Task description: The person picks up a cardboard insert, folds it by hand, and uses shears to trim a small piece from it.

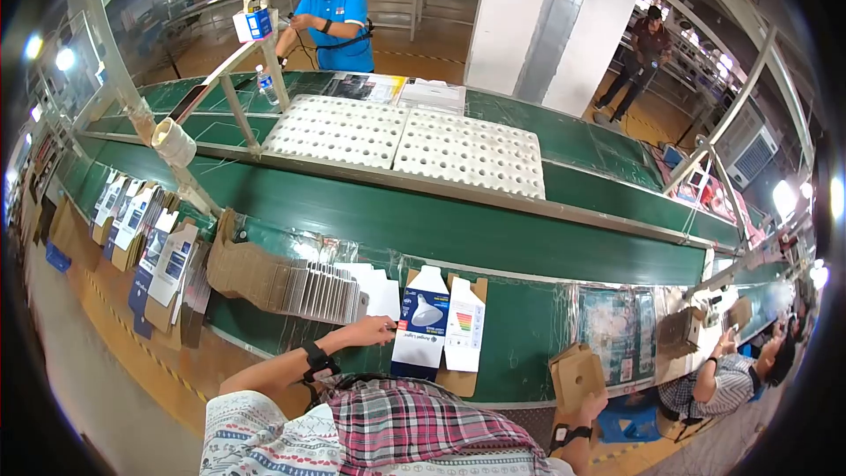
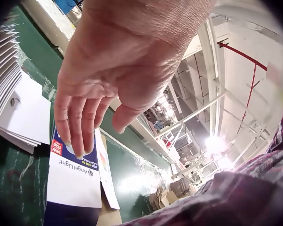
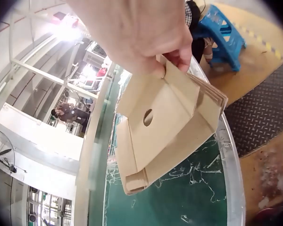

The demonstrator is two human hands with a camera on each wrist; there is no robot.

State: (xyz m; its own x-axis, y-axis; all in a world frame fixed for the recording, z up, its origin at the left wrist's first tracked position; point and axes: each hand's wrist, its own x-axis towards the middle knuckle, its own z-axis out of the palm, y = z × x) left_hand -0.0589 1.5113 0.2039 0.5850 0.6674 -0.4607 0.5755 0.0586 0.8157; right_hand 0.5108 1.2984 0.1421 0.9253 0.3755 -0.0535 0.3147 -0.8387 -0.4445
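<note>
A flattened printed light bulb carton lies face up on the green bench, its name panel and blue end also showing in the left wrist view. Over its left edge is my left hand, fingers loosely extended and overlapping the printed panel. A second unfolded carton with a coloured chart lies beside it on brown cardboard. On the right, my right hand pinches a folded brown cardboard insert by its upper edge, thumb and fingers on a flap. A round hole pierces the insert's middle panel; more folded cardboard layers show behind it.
A row of standing white-faced cartons and brown inserts lies to the left. White perforated trays sit on a shelf beyond the conveyor. A blue stool stands at right; other people work around the line.
</note>
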